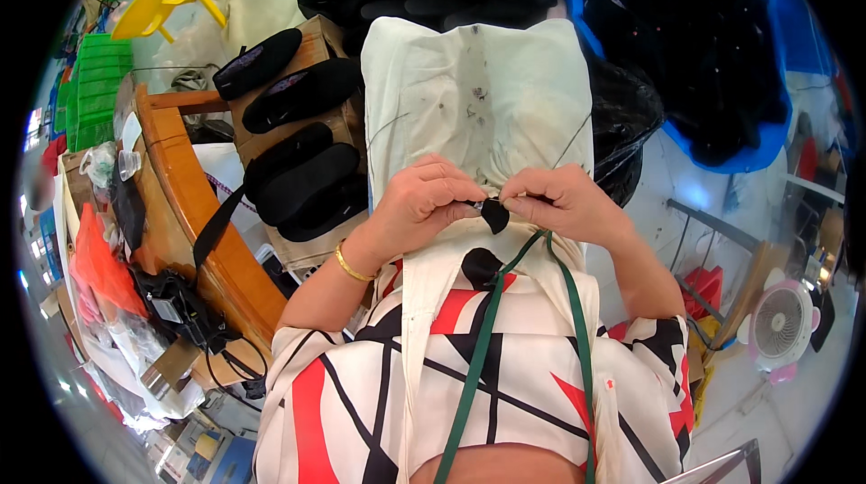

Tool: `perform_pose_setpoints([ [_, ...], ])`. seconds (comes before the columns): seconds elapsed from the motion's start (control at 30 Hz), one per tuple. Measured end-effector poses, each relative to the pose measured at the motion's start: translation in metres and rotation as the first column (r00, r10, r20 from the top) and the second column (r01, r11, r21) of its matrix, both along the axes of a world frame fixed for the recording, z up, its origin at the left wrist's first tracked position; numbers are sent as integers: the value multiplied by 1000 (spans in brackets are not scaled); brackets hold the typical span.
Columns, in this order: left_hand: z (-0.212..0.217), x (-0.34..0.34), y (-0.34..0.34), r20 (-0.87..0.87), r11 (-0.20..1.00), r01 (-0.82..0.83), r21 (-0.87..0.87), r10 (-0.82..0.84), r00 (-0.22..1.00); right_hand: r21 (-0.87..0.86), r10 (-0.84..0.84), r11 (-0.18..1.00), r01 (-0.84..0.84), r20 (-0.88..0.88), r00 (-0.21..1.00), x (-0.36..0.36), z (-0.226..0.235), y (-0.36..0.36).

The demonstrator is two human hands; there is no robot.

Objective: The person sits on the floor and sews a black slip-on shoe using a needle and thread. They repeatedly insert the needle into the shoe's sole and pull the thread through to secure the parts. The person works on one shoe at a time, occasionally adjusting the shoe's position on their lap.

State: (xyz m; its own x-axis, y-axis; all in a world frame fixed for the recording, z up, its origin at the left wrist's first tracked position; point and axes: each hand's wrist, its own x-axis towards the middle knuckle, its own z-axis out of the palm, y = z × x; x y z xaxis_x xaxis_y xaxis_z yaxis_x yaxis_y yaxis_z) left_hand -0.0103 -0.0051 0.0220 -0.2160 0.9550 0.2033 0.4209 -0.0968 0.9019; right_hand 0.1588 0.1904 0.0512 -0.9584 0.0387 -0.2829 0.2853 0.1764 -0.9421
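Head view — both hands [422, 200] [570, 202], fingers pinched closed, grasp a small black piece [494, 217].

1 yellow chair [140, 17]; pale floor [741, 419].

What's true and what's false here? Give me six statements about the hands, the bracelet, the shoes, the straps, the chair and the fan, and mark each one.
1. The left hand and right hand meet at a small black piece. True.
2. The bracelet is on the right wrist. False: the bracelet is on the left wrist.
3. Black shoes lie to the left of the white cloth. True.
4. The straps running down over the patterned clothing are yellow. False: the straps are green.
5. A yellow chair shows at the upper left. True.
6. The fan is at the picture's left side. False: the fan is at the right.
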Motion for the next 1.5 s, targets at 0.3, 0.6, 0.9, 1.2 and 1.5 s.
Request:
perform_pose_setpoints([
  [0.3,1,0,1,-30,999,39,25,-38,999,91,93,992,-90,-28,995,-2,4,3],
  [0.6,1,0,0,-25,998,47,34,-46,999,69,109,992,-105,-60,992,-1,0,3],
  [0.9,-1,7,-6,72,999,26,38,-29,997,-26,56,998,-59,-121,991,0,-14,-9],
  [1.2,1,13,-6,98,1000,-9,15,8,995,-40,-7,999,6,-36,999,5,-12,-20],
  [1.5,-3,18,-9,304,988,20,-153,28,952,-195,-62,976,94,162,985,1,-15,-26],
])
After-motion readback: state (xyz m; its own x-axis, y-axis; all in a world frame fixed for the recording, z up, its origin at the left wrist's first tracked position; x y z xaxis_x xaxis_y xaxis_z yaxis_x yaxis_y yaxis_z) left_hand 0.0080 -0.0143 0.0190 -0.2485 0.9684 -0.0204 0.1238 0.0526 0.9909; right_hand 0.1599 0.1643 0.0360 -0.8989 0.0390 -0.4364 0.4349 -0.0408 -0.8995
